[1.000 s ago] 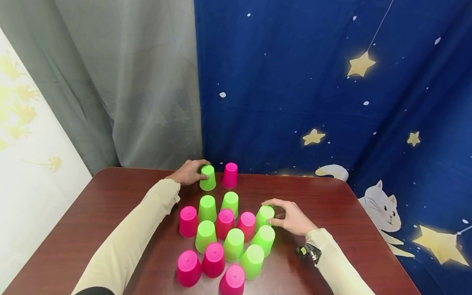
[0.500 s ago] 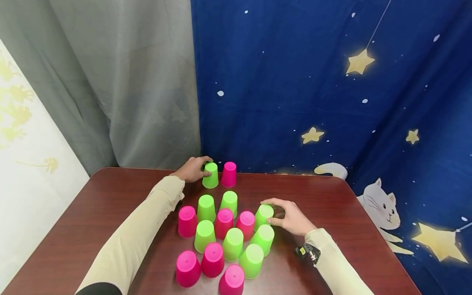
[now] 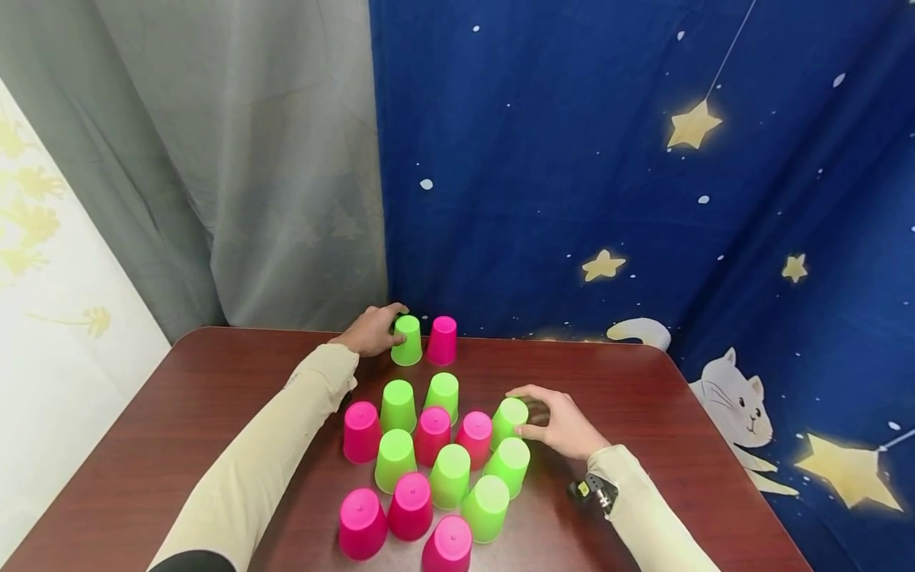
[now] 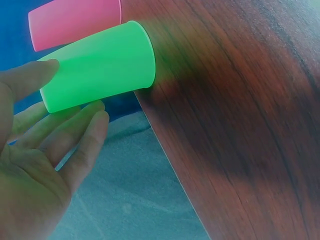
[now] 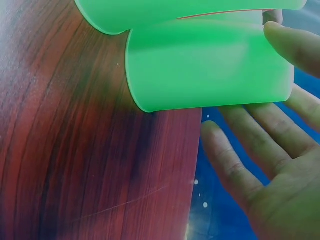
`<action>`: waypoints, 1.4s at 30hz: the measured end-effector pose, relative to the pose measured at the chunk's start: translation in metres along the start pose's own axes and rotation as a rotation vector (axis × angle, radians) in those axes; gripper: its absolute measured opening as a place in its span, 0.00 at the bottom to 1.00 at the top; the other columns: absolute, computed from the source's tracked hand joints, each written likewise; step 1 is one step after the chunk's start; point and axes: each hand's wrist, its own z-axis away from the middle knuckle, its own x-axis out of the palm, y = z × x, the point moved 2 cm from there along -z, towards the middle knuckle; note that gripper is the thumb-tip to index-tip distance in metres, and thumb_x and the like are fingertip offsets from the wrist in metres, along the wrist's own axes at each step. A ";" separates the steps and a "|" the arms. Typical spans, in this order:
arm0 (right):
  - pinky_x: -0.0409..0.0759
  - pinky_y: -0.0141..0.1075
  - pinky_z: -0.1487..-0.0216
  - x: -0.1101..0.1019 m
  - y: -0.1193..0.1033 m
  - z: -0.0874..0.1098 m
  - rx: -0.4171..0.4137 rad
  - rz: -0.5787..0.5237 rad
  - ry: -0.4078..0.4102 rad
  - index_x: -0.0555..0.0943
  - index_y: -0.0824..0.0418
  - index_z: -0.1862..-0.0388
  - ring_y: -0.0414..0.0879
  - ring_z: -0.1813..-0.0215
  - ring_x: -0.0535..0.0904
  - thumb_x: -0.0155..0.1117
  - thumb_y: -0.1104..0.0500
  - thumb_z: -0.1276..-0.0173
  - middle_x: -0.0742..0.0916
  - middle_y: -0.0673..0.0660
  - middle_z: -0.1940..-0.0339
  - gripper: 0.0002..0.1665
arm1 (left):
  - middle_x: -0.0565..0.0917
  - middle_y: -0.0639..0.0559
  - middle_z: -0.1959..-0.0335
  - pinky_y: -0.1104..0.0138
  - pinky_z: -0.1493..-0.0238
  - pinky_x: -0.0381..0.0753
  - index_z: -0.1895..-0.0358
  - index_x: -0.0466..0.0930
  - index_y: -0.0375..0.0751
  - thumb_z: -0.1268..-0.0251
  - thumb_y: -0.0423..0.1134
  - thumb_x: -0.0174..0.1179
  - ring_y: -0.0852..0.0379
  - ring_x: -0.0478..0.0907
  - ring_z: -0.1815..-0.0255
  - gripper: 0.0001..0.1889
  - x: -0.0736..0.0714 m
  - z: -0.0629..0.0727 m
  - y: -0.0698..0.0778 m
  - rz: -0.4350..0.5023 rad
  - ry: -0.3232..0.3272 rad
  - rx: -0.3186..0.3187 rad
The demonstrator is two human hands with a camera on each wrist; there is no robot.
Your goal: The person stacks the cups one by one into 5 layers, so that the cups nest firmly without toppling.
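Observation:
At the table's back edge my left hand (image 3: 370, 331) has its thumb and fingers around the left side of an upturned green cup (image 3: 407, 342). The left wrist view shows the thumb (image 4: 37, 77) on that green cup (image 4: 102, 67), with the other fingers along its far side. An upturned pink cup (image 3: 442, 342) stands just right of it. On the right, my right hand (image 3: 565, 421) spans another upturned green cup (image 3: 510, 419) between thumb and fingers. Its thumb overlaps this green cup (image 5: 210, 67) near the narrow end in the right wrist view.
Several more upturned green and pink cups stand close together at mid-table, among them a front pink cup (image 3: 448, 544) and a left pink cup (image 3: 361, 433). Grey (image 3: 300, 159) and blue (image 3: 529, 159) curtains hang behind the brown table (image 3: 214, 381).
My left hand has slid the back green cup to the right, closer to the pink cup, and its thumb now covers less of the cup. The right hand stays at its green cup.

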 end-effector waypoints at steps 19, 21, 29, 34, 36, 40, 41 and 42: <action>0.87 0.43 0.48 -0.007 -0.006 -0.021 -0.024 0.024 -0.014 0.79 0.60 0.39 0.50 0.50 0.87 0.76 0.58 0.40 0.89 0.56 0.52 0.30 | 0.82 0.36 0.40 0.51 0.40 0.83 0.33 0.71 0.32 0.30 0.36 0.62 0.43 0.83 0.41 0.25 -0.009 0.040 -0.021 0.127 0.010 0.041; 0.87 0.42 0.48 -0.009 -0.007 -0.025 -0.023 0.031 -0.020 0.79 0.61 0.39 0.50 0.50 0.87 0.76 0.58 0.40 0.89 0.56 0.52 0.30 | 0.82 0.36 0.40 0.52 0.40 0.83 0.34 0.71 0.32 0.30 0.36 0.62 0.43 0.83 0.41 0.24 -0.009 0.047 -0.023 0.140 0.008 0.046; 0.86 0.49 0.45 -0.012 -0.010 -0.042 -0.015 0.035 -0.029 0.79 0.58 0.40 0.51 0.49 0.87 0.76 0.60 0.40 0.89 0.56 0.52 0.29 | 0.84 0.40 0.44 0.52 0.41 0.84 0.39 0.76 0.36 0.31 0.36 0.63 0.45 0.84 0.44 0.19 -0.010 0.078 -0.022 0.215 0.052 0.069; 0.86 0.48 0.44 -0.012 -0.008 -0.053 -0.011 0.032 -0.019 0.79 0.61 0.40 0.54 0.47 0.87 0.76 0.61 0.40 0.88 0.59 0.50 0.29 | 0.86 0.42 0.46 0.52 0.42 0.84 0.41 0.77 0.40 0.31 0.37 0.63 0.48 0.86 0.46 0.17 -0.014 0.103 -0.020 0.249 0.081 0.091; 0.86 0.49 0.44 -0.012 -0.005 -0.058 -0.012 0.027 -0.012 0.79 0.61 0.40 0.55 0.47 0.87 0.76 0.62 0.41 0.88 0.60 0.50 0.29 | 0.86 0.43 0.48 0.52 0.43 0.85 0.42 0.78 0.41 0.31 0.37 0.63 0.49 0.86 0.48 0.17 -0.014 0.113 -0.020 0.251 0.093 0.103; 0.85 0.52 0.44 -0.011 -0.002 -0.068 -0.009 0.027 0.007 0.80 0.61 0.42 0.57 0.48 0.87 0.77 0.62 0.41 0.88 0.62 0.51 0.28 | 0.87 0.46 0.49 0.56 0.45 0.86 0.42 0.78 0.44 0.32 0.38 0.64 0.52 0.86 0.50 0.16 -0.011 0.133 -0.018 0.263 0.116 0.101; 0.84 0.53 0.43 -0.011 -0.002 -0.071 -0.005 0.035 0.014 0.80 0.61 0.42 0.57 0.48 0.87 0.77 0.62 0.41 0.88 0.62 0.50 0.28 | 0.87 0.47 0.49 0.58 0.46 0.87 0.42 0.78 0.45 0.32 0.39 0.64 0.53 0.86 0.51 0.17 -0.010 0.139 -0.018 0.268 0.122 0.096; 0.84 0.54 0.42 -0.011 -0.001 -0.073 0.001 0.044 0.020 0.80 0.61 0.42 0.56 0.48 0.87 0.77 0.62 0.41 0.88 0.62 0.50 0.27 | 0.87 0.48 0.49 0.59 0.47 0.87 0.42 0.78 0.46 0.32 0.39 0.64 0.55 0.86 0.51 0.16 -0.009 0.144 -0.017 0.275 0.126 0.091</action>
